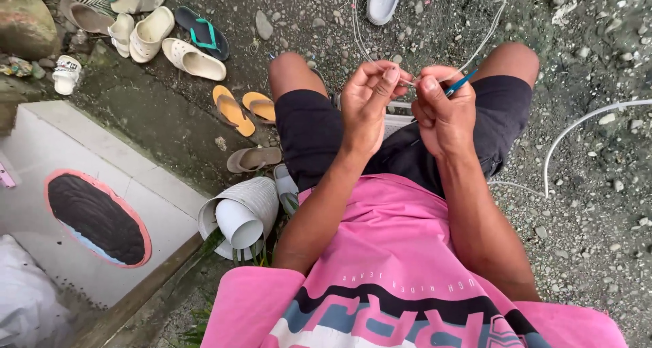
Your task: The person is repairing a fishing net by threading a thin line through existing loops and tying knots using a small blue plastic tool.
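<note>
A thin blue tool (460,83), like a slim needle or pen, sticks out up and to the right from the right hand (443,114), whose fingers are curled shut around it with the thumb pressed on top. Just beside it, the left hand (367,107) pinches a pale fine strand of netting (435,15) between thumb and forefinger; the two hands nearly touch at the fingertips, held above the knees of the seated person in black shorts (319,134) and a pink shirt (380,266). The net spreads away from the hands over the gravel ground (591,205), edged by a thin whitish line. A white hose or cord (564,141) curves across the gravel on the right.

On the left, below the thigh, lie nested white pipe pieces (241,215), one smaller tube inside a wider ribbed one; what is inside the inner tube cannot be made out. Further left, a pale concrete slab (102,151) has a pink-rimmed oval opening (98,219), dark inside. Orange flip-flops (244,109), a brown sandal (252,159) and several pale clogs (153,35) are scattered on the ground beyond
</note>
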